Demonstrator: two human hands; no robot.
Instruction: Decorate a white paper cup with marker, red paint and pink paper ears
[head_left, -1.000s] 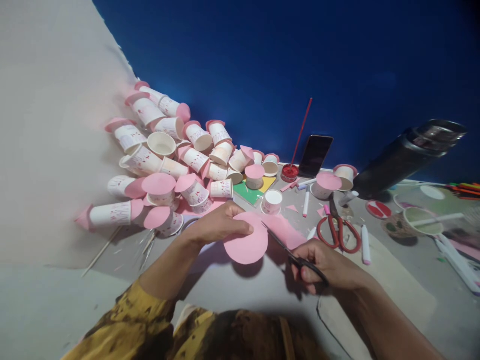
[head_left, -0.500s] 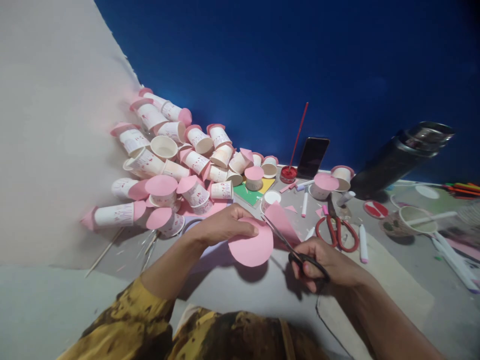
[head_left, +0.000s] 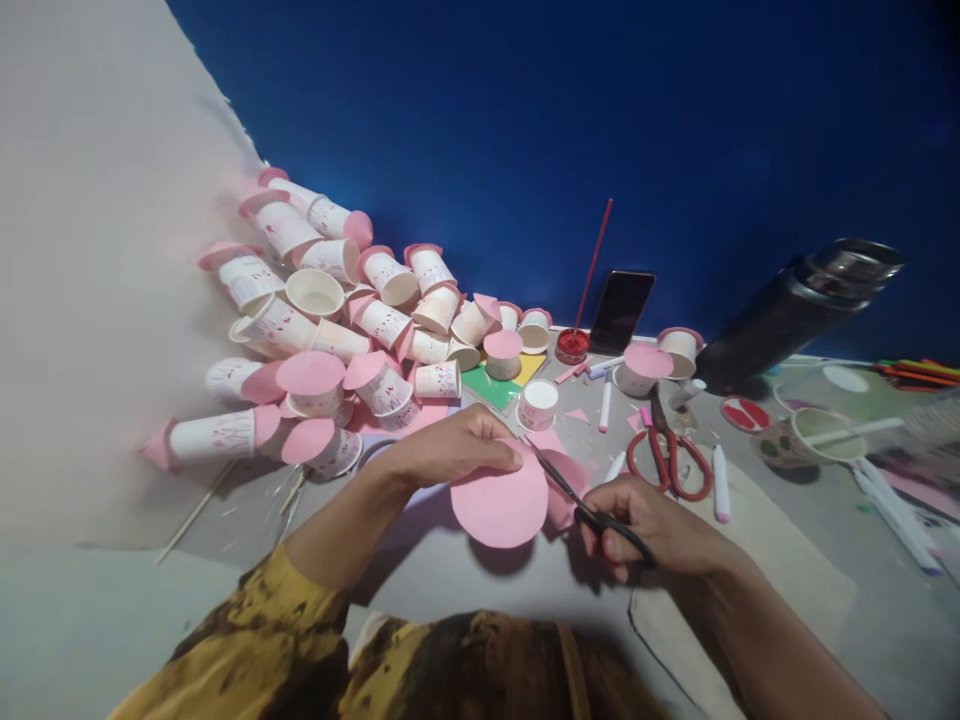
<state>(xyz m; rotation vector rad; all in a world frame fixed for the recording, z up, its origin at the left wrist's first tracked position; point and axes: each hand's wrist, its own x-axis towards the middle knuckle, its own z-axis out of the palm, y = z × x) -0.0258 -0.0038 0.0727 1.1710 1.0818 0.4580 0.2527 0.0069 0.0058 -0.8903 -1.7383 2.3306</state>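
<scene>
Between the thumb and fingers of my left hand (head_left: 457, 448) is a rounded piece of pink paper (head_left: 501, 508), held above the table. My right hand (head_left: 645, 525) grips black-handled scissors (head_left: 559, 482), with fingers through the loops. The scissor blades lie at the upper right edge of the pink paper, pointing up and left. Beyond the blades a pink offcut (head_left: 566, 490) hangs down; whether it is still joined to the piece I cannot tell. A small white paper cup (head_left: 538, 405) stands just behind the paper.
Many white paper cups with pink paper tops (head_left: 311, 385) are heaped at the left. Red-handled scissors (head_left: 670, 465), a marker (head_left: 721, 484) and a patterned cup (head_left: 806, 440) lie to the right. A phone (head_left: 622, 312) and a dark flask (head_left: 799, 315) lean by the blue wall.
The pink paper has turned a little in my left hand and shows more of its face. The offcut has dropped lower beside the blades. The whole view has shifted slightly.
</scene>
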